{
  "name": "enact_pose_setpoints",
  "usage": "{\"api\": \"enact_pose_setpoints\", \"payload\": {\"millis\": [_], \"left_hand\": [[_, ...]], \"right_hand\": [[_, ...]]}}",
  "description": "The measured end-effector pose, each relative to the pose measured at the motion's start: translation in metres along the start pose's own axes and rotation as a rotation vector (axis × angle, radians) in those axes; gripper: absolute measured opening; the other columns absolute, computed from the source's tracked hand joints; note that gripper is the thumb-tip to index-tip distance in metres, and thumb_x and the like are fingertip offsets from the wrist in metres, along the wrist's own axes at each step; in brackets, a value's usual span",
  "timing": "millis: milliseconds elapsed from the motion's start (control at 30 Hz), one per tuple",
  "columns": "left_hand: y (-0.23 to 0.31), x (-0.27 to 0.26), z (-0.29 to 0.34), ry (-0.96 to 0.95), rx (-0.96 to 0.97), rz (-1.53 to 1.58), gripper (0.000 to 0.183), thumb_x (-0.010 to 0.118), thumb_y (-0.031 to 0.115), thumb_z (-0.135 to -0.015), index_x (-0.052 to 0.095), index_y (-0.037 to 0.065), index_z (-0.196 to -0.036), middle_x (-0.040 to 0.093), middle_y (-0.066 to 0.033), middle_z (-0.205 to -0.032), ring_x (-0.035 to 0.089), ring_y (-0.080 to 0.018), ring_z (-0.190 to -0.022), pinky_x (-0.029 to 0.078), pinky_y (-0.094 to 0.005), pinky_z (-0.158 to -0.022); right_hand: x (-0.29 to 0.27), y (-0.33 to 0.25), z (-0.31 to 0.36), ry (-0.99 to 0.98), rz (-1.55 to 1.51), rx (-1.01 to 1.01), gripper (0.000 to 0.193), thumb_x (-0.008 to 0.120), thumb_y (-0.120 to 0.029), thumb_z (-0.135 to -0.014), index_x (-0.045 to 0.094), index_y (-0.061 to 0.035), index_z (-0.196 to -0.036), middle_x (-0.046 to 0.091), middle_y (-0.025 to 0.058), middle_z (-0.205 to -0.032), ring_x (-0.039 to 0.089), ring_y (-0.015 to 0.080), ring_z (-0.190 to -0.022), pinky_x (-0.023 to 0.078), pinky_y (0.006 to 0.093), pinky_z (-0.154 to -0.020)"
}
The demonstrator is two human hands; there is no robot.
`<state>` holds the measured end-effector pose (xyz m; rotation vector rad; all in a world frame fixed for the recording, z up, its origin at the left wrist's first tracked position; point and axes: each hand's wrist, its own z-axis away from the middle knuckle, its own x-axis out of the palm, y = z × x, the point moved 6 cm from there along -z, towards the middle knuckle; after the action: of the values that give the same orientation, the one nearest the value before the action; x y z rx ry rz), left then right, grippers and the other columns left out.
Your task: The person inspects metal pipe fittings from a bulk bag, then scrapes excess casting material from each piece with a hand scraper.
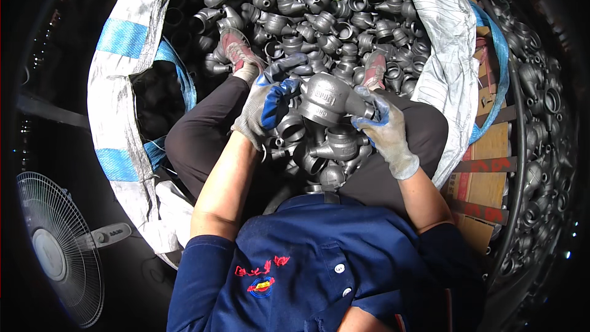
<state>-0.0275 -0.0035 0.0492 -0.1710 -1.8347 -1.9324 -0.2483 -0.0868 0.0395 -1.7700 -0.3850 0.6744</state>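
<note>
A grey cast-metal housing point(322, 97), with a round chamber, a rim and a pipe stub, is held up above my lap between both hands. My right hand point(387, 132), in a grey and blue work glove, grips the stub on its right. On the left side of the housing, my left hand point(267, 98) has its gloved fingers curled, the blue thumb at the edge. Its fingertips are dark and hard to separate from the metal behind. Several similar castings point(335, 144) lie close below, between my legs.
I sit inside a large white woven sack point(117, 117) with blue straps point(126, 37), my feet among many more castings point(322, 21). A standing fan point(55, 252) is at lower left. Cardboard point(491, 141) and metal bars point(485, 165) line the right side, with another heap of castings point(541, 129) beyond.
</note>
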Motion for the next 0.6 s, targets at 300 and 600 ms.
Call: {"api": "enact_pose_setpoints", "payload": {"millis": [300, 600], "left_hand": [[-0.047, -0.036, 0.005, 0.293, -0.195, -0.011, 0.020, 0.058, 0.005, -0.091, 0.062, -0.001, -0.109, 0.067, -0.0071, -0.097, 0.065, -0.0135, -0.085, 0.054, -0.0251, -0.075], [-0.060, -0.047, -0.008, 0.305, -0.163, -0.078, 0.016, 0.061, 0.019, -0.093, 0.065, 0.005, -0.102, 0.064, -0.0005, -0.081, 0.057, -0.0072, -0.066, 0.046, -0.0227, -0.057]], "right_hand": [[0.041, 0.045, 0.024, -0.166, -0.636, 0.554, 0.043, 0.066, 0.003, -0.084, 0.052, 0.0044, -0.125, 0.064, 0.0100, -0.105, 0.064, 0.0164, -0.096, 0.052, 0.0272, -0.084], [0.032, 0.057, 0.023, -0.139, -0.848, 0.724, 0.037, 0.048, -0.022, -0.100, 0.052, -0.0020, -0.130, 0.062, 0.0043, -0.083, 0.047, 0.0060, -0.049, 0.033, 0.0191, -0.041]]}}
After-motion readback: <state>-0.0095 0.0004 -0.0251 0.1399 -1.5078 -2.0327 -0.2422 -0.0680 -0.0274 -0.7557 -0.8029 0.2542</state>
